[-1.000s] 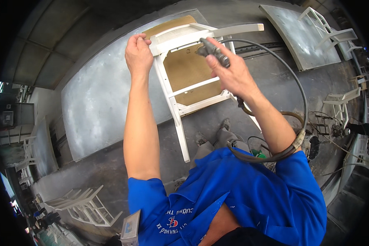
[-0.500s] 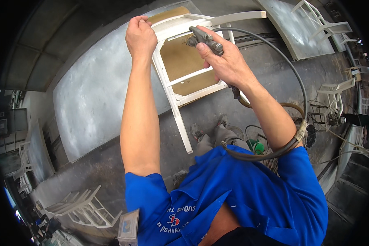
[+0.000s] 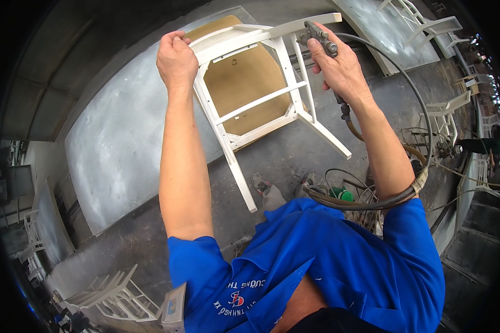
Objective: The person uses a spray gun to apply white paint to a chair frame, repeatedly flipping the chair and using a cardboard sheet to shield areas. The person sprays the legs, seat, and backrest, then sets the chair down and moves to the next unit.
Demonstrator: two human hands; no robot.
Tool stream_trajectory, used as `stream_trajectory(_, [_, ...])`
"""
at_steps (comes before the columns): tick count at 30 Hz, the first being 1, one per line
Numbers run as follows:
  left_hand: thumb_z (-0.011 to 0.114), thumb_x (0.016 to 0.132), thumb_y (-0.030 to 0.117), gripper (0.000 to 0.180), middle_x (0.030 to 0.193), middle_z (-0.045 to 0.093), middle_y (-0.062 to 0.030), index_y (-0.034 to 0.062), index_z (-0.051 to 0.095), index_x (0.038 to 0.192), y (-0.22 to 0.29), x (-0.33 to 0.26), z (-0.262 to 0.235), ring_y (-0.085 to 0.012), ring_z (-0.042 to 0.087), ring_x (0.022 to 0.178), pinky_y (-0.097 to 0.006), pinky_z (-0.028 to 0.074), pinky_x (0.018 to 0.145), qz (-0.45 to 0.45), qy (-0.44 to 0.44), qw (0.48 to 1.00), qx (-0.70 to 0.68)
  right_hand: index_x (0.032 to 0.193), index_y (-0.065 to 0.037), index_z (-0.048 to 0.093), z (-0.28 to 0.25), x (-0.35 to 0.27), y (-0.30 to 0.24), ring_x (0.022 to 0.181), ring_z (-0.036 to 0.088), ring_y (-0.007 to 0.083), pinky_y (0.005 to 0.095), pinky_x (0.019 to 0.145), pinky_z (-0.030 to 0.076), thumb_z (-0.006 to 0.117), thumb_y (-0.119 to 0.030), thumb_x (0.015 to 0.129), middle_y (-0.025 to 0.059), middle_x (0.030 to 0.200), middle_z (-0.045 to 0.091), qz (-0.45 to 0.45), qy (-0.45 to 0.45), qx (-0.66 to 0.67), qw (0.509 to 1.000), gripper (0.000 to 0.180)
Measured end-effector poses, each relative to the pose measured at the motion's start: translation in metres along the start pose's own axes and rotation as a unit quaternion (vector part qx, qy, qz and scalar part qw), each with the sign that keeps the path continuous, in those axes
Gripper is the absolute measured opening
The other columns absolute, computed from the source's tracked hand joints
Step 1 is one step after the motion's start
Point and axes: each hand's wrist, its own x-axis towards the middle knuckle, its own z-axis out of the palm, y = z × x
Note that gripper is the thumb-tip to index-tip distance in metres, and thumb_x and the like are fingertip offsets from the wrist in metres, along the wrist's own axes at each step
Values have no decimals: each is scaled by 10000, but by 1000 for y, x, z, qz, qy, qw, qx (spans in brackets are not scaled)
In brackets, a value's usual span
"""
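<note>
A white wooden chair frame lies tipped over in front of me, its legs pointing toward me and to the right. A brown board shows through its open frame. My left hand is closed on the chair's upper left corner; the fingertips are hidden behind it. In my right hand is a metal spray gun, gripped beside the chair's right legs with its nozzle end toward the frame. A dark hose runs from the gun and loops round my right upper arm.
A large grey panel stands behind the chair on the left, another panel at the far right. More white chairs are at lower left and along the right. A green container and coiled hoses are on the floor by my feet.
The spray gun and my right hand have moved right, from over the frame's middle to beside its right legs. The chair and my left hand have shifted slightly left in view.
</note>
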Motion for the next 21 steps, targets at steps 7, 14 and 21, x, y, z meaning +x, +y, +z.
stream_trajectory(7, [449, 999, 181, 304, 1020, 772, -109, 50, 703, 1104, 2, 1, -2, -271, 717, 999, -398, 529, 921, -9, -8, 1000, 0, 1540, -254, 508, 17, -1, 11, 707, 629, 112, 295, 506, 534, 626, -515, 1013, 46, 827, 663, -50, -3, -35, 998, 600])
stream_trajectory(14, [450, 995, 183, 308, 1011, 774, -109, 49, 704, 1105, 5, 0, -3, -271, 718, 993, -395, 530, 918, -11, -5, 1000, 18, 1533, -177, 511, 37, -26, -13, 760, 648, 144, 331, 660, 556, 639, -435, 1007, 59, 850, 643, -25, -138, 115, 983, 599])
stream_trajectory(21, [463, 992, 178, 298, 1003, 771, -106, 52, 713, 1095, -4, 3, -1, -254, 712, 980, -390, 526, 906, 0, 9, 1000, 30, 1565, -191, 471, 21, -22, 0, 746, 622, 98, 260, 495, 523, 635, -479, 1019, 4, 839, 600, -16, -162, 158, 974, 639])
